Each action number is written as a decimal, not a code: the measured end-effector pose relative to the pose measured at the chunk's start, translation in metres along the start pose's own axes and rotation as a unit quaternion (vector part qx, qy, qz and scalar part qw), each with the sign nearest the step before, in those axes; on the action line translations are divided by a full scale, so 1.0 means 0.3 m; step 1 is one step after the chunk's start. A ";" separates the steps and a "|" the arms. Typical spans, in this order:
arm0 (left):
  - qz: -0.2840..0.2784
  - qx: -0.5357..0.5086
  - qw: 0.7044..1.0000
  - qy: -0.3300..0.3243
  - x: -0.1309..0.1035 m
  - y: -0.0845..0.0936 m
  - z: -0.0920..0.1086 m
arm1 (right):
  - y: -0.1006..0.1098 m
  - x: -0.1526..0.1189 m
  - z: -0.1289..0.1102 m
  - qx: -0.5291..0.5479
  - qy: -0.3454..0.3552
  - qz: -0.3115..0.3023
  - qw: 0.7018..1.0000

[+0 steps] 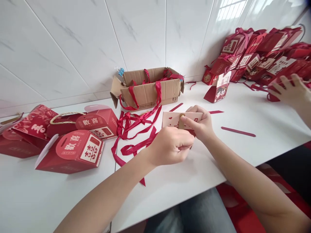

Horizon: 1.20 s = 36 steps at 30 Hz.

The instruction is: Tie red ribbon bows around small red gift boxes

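My right hand [200,124] grips a small cream-and-red gift box [170,119] printed with little hearts, its thumb pressed on the front. Under that thumb a narrow gold-coloured strip [182,122] runs down the box face. Directly in front, my left hand [171,146] is closed, knuckles up, and covers the lower part of the box. Whatever its fingers hold is hidden. Tangled red ribbons [131,124] lie on the table just left of both hands.
A cardboard box [145,94] with red ribbons stands by the tiled wall. Red gift boxes [73,151] sit at left; more are piled at right [243,58]. One cream-and-red box [218,87] stands before the pile. Another person's hand [289,90] touches a box. Red strips [238,131] lie nearby.
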<state>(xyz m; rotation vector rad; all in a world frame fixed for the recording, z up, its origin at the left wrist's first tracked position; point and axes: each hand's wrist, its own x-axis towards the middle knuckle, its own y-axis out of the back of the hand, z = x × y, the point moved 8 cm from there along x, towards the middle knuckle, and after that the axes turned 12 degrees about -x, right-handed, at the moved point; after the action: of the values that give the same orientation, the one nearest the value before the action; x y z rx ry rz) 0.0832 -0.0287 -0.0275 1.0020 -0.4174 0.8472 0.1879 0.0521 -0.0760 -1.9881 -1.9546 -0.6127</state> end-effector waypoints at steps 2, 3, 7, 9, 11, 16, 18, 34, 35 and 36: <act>-0.003 0.050 0.997 0.050 0.004 0.000 -0.018 | 0.012 0.003 -0.002 -0.001 -0.002 0.014 1.000; -0.001 0.083 0.992 0.098 0.004 0.006 -0.037 | 0.020 0.004 -0.004 -0.001 -0.001 0.024 1.000; -0.020 0.181 0.927 0.328 -0.034 0.023 -0.143 | 0.058 0.009 -0.010 -0.004 0.000 0.079 0.997; -0.037 0.206 0.902 0.377 -0.051 0.020 -0.174 | 0.071 0.009 -0.010 0.003 -0.003 0.101 0.995; -0.038 0.226 0.893 0.387 -0.055 0.017 -0.190 | 0.074 0.008 -0.009 0.013 -0.005 0.110 0.994; -0.034 0.251 0.884 0.392 -0.047 0.030 -0.204 | 0.074 0.006 -0.007 0.016 0.000 0.123 0.992; -0.043 0.227 0.891 0.391 -0.040 0.052 -0.196 | 0.077 0.006 0.003 0.018 -0.014 0.128 0.992; 0.254 -0.068 0.929 0.259 0.002 0.405 -0.001 | -0.090 -0.077 -0.109 0.003 0.132 -0.086 0.988; 0.267 -0.056 0.933 0.237 0.004 0.403 0.012 | -0.097 -0.085 -0.118 -0.004 0.149 -0.087 0.985; 0.267 -0.037 0.939 0.215 0.007 0.399 0.026 | -0.100 -0.092 -0.128 -0.015 0.170 -0.083 0.982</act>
<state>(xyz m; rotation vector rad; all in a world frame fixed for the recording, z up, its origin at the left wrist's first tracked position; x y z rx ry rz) -0.0086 -0.0027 0.0453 0.6069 -0.3417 1.4942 0.1544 0.0105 -0.0586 -1.6155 -1.9146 -0.9568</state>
